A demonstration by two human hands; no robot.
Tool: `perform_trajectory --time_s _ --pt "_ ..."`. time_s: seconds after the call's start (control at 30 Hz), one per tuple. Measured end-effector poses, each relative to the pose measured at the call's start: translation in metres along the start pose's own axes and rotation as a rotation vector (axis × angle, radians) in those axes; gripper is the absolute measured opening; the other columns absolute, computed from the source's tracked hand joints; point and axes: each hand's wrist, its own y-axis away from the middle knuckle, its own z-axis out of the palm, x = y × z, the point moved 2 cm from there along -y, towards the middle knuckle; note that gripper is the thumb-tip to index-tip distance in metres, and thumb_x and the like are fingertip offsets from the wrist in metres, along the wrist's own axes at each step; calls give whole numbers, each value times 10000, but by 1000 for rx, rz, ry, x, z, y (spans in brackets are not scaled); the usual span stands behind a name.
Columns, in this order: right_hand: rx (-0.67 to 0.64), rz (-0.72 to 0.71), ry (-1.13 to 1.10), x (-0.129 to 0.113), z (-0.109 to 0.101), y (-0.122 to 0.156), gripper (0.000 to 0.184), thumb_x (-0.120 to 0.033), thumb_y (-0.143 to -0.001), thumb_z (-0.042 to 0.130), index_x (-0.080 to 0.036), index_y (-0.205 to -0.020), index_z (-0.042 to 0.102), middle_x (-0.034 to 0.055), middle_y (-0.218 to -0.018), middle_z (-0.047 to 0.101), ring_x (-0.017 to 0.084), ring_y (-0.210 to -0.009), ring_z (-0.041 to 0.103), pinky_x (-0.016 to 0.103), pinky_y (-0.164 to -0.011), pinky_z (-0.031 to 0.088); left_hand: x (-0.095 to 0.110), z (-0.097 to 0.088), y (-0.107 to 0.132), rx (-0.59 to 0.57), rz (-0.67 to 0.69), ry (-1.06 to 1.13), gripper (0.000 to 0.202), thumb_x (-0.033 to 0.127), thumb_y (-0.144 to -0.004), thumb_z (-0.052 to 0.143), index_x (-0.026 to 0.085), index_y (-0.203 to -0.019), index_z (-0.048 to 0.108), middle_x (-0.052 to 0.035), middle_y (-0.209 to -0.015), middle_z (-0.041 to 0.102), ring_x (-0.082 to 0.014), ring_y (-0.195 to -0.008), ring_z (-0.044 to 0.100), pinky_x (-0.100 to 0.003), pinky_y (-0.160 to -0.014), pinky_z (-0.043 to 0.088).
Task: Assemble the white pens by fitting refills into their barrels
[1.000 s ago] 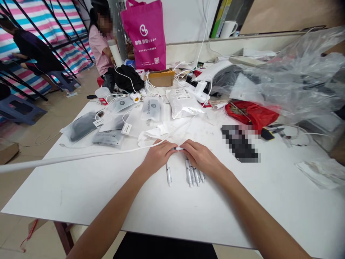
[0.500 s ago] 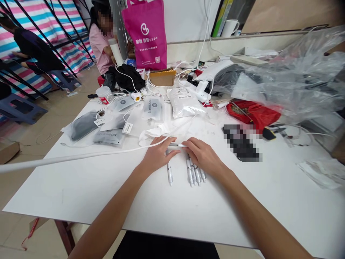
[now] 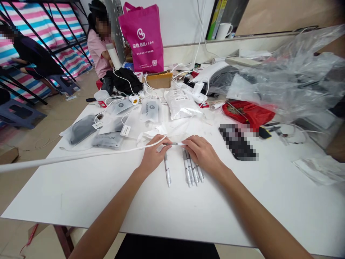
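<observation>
Between my two hands a white and grey pen (image 3: pixel 177 144) is held sideways above the white table (image 3: pixel 172 208). My left hand (image 3: pixel 155 153) pinches its grey end between thumb and fingers. At the white end, the fingers of my right hand (image 3: pixel 201 151) are closed on it. Below my left hand lies a single pen (image 3: pixel 167 172), pointing toward me. Several more pens (image 3: pixel 192 172) lie side by side under and beside my right hand, their upper ends partly hidden by it.
A white cable (image 3: pixel 81 158) crosses in front of my left hand. Packaged pouches (image 3: pixel 107 139) and a white parcel (image 3: pixel 182 104) lie beyond. To the right are a dark, blurred-out phone-like object (image 3: pixel 237 144), a red bag (image 3: pixel 253 113) and clear plastic sheeting (image 3: pixel 283 79). Two people sit at the far left.
My left thumb and fingers have closed on the pen's grey end; before, the thumb was apart from it. My right hand stays on the other end. The view has shifted slightly.
</observation>
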Motion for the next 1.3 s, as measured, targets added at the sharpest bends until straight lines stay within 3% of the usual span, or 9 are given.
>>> perform_trajectory --time_s 0.13,0.37,0.5,0.77,0.9,1.03,1.1,1.2,1.3 --pt "41 4 -65 2 0 2 248 -205 -1076 524 -248 -1295 630 133 -1163 644 256 -996 629 406 -816 549 -3 1 0 8 -7 9 194 330 -998 729 247 -1168 770 -62 -1149 705 -196 -1010 704 -360 -954 585" --pt "57 24 -130 7 1 7 401 -168 -1066 510 -309 -1435 585 115 -1180 568 246 -1032 600 407 -822 569 -9 1 0 -88 -68 -12 188 294 -993 735 267 -1174 780 -39 -1076 708 -183 -956 686 -319 -860 576" --pt "57 46 -154 9 3 9 429 -190 -1062 522 -339 -1459 583 114 -1186 587 256 -1038 610 414 -818 566 -11 -1 0 -73 -86 -68 203 319 -994 738 258 -1184 774 -40 -1064 718 -186 -960 674 -343 -927 559" --pt "27 170 -256 2 -3 0 233 -306 -1099 505 -267 -1281 645 100 -1063 686 246 -937 677 413 -820 564 -14 -2 -1 -6 20 -46 105 281 -987 746 254 -1082 783 -31 -1005 753 -206 -976 684 -362 -896 552" --pt "129 312 -419 7 -5 -2 247 -376 -1011 689 -278 -1236 667 73 -1114 717 228 -915 693 398 -816 584 -14 -4 -2 38 33 -43 91 260 -978 755 249 -1062 787 -27 -973 750 -204 -956 684 -362 -882 551" --pt "258 503 -774 13 -7 -5 305 -427 -894 829 -268 -1132 722 66 -1159 743 224 -947 722 398 -858 599 -14 -4 -2 81 11 -14 102 275 -972 762 256 -1068 790 -29 -987 754 -203 -939 691 -362 -863 561" --pt "295 589 -899 15 -8 -7 326 -449 -843 875 -254 -1074 752 56 -1030 764 218 -877 729 380 -805 600 -14 -4 -2 89 7 -17 99 274 -967 769 259 -1062 792 -27 -974 751 -202 -931 686 -361 -858 557" --pt "307 702 -880 15 -11 -7 287 -496 -846 863 -229 -908 778 16 -725 706 172 -653 647 334 -653 543 -10 -2 0 76 42 -46 80 270 -965 772 250 -1042 785 -25 -941 742 -201 -919 671 -374 -886 546" --pt "307 704 -926 14 -12 -6 286 -510 -882 827 -230 -890 769 2 -687 672 157 -630 615 322 -643 520 -6 0 0 56 69 -81 70 288 -981 755 245 -1032 776 -23 -911 733 -199 -891 659 -387 -899 535"
